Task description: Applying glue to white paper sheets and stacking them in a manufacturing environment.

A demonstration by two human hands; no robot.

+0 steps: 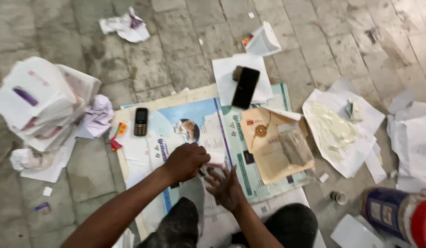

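Observation:
My left hand [185, 161] is closed as a fist and presses down on a small white folded paper piece [216, 158] lying on a large printed poster sheet [203, 128] spread on the floor. My right hand [225, 187] lies just below it, palm up with fingers spread, touching the poster near the paper piece. Whether the left hand grips the paper or only presses it is unclear. My knees in dark trousers [291, 222] show at the bottom edge.
A small keypad phone [140, 121] and a black smartphone [245, 87] lie on the poster. A tan card with a bracelet-like ornament [263, 138], a paper smeared with white paste [334, 131], a stack of white boxes [43, 103], a blue jar with red lid [399, 216] surround it.

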